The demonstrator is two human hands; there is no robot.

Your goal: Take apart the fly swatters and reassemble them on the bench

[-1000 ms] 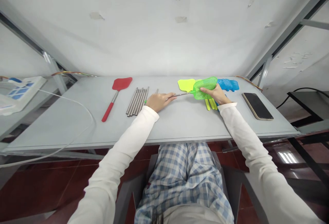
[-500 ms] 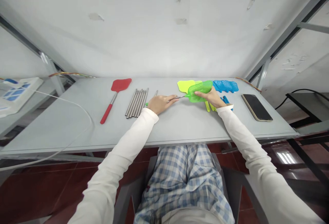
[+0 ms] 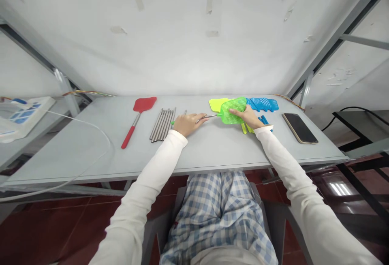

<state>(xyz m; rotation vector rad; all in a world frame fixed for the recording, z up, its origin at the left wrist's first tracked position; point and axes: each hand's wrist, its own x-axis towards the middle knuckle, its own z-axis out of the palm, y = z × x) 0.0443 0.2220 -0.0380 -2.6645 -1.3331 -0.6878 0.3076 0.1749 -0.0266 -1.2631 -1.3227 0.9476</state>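
Observation:
A green fly swatter [image 3: 233,111] is held above the table between both hands. My right hand [image 3: 251,117] is closed on the outer end of its mesh head, thumb on top. My left hand [image 3: 187,124] pinches the thin metal rod [image 3: 209,116] near the head's neck. A bit of green handle shows left of that hand; the rest is hidden by it. Behind and beneath the green head lie yellow swatter heads [image 3: 216,104] and blue swatter heads [image 3: 263,104]. Yellow handles [image 3: 244,128] and blue handles [image 3: 263,119] lie by my right wrist, partly covered.
Several metal rods [image 3: 162,125] lie side by side left of my left hand. Farther left is a red fly swatter [image 3: 133,124]. A phone [image 3: 300,128] lies at the right. A white cable [image 3: 103,135] crosses the table's left part. The wall [image 3: 182,62] stands behind.
The camera view has shifted slightly. The green head has turned a little, showing its mesh flatter. Both hands keep their hold on the swatter.

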